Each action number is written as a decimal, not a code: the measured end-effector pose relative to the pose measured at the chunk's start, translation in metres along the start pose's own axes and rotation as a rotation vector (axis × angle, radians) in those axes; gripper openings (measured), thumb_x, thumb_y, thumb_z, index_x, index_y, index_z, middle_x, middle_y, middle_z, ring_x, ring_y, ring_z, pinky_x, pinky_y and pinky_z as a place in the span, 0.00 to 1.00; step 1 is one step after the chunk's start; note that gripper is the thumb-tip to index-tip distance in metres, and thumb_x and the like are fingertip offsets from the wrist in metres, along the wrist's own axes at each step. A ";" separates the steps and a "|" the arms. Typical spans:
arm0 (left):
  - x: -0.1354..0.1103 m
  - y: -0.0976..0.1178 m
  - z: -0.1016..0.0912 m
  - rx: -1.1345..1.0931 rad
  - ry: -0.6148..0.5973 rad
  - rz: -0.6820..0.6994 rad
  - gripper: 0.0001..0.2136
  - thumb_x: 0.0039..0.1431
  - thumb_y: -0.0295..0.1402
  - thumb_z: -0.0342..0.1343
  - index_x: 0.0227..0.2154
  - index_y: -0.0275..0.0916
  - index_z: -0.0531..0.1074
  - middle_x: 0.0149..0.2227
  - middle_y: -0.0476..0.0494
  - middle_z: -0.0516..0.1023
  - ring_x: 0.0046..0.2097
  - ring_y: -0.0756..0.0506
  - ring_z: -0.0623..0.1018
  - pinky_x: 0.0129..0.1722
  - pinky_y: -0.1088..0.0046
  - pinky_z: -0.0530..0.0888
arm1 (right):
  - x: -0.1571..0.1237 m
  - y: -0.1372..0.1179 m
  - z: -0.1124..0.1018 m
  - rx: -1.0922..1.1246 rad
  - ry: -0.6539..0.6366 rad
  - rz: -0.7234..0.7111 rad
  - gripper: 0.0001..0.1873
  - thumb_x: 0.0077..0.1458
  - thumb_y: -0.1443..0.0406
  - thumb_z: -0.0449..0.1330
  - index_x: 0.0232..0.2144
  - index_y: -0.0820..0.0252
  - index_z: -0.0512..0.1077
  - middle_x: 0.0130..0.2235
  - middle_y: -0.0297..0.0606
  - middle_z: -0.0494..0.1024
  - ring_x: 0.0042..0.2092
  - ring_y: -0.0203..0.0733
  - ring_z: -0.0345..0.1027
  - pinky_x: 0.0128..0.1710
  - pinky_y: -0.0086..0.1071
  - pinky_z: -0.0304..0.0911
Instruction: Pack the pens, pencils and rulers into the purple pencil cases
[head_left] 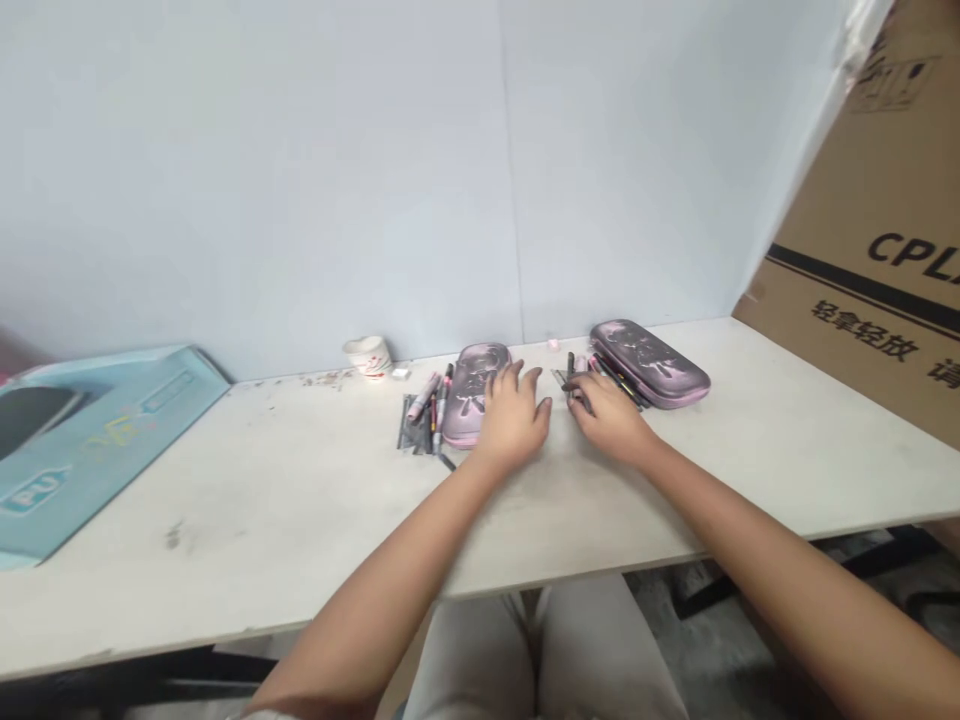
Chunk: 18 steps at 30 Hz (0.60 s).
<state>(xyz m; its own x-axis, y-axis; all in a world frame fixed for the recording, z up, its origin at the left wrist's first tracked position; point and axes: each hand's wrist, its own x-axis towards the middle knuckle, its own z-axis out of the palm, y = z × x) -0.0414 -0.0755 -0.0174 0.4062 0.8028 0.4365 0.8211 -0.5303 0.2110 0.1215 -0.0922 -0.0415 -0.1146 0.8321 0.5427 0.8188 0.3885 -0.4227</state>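
Two pink-mauve zippered pencil cases lie on the white table [262, 530]. My left hand [514, 418] rests palm down, fingers spread, with its fingertips at the right edge of the left pencil case [472, 395]. Left of that case lie several markers and pens [427, 415], one pink. My right hand [611, 415] has its fingers curled over a dark pen [576, 390], but its grip is hard to judge. Just beyond that hand, more pens [619, 382] lie against the right pencil case [652, 365].
A small white cup [369, 356] and a white eraser [401, 373] stand near the wall, with crumbs [322, 379] to their left. A blue mat or board [97, 450] lies at the left end. A large cardboard box [862, 230] stands at the right end.
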 end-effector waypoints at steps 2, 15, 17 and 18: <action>-0.008 -0.026 -0.012 0.019 0.048 -0.098 0.22 0.58 0.36 0.47 0.54 0.34 0.60 0.59 0.30 0.59 0.61 0.37 0.58 0.59 0.53 0.56 | 0.008 -0.017 0.016 0.077 -0.034 0.070 0.13 0.55 0.66 0.49 0.42 0.62 0.67 0.45 0.45 0.73 0.48 0.43 0.65 0.49 0.38 0.59; -0.023 -0.062 -0.012 -0.439 0.038 -0.222 0.28 0.56 0.39 0.49 0.58 0.31 0.54 0.58 0.33 0.64 0.59 0.41 0.64 0.58 0.63 0.60 | 0.028 -0.059 0.068 0.098 -0.012 0.446 0.27 0.55 0.52 0.46 0.49 0.67 0.61 0.46 0.56 0.73 0.47 0.54 0.68 0.45 0.44 0.62; -0.021 -0.061 -0.013 -0.537 0.129 -0.225 0.29 0.55 0.39 0.51 0.58 0.34 0.53 0.58 0.35 0.63 0.59 0.42 0.64 0.58 0.62 0.61 | 0.026 -0.059 0.065 0.182 0.129 0.388 0.27 0.54 0.52 0.48 0.50 0.66 0.60 0.48 0.55 0.71 0.50 0.53 0.66 0.49 0.44 0.60; -0.021 -0.061 -0.015 -0.585 0.182 -0.249 0.30 0.54 0.39 0.52 0.58 0.35 0.53 0.58 0.36 0.62 0.59 0.42 0.64 0.57 0.62 0.62 | 0.025 -0.061 0.062 0.225 0.204 0.334 0.27 0.54 0.53 0.49 0.51 0.66 0.59 0.50 0.54 0.70 0.51 0.51 0.64 0.51 0.45 0.58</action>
<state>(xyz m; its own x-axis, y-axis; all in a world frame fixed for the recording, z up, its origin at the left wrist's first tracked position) -0.1055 -0.0641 -0.0264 0.1159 0.8888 0.4434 0.5077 -0.4367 0.7427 0.0340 -0.0708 -0.0473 0.2669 0.8400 0.4724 0.6468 0.2072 -0.7339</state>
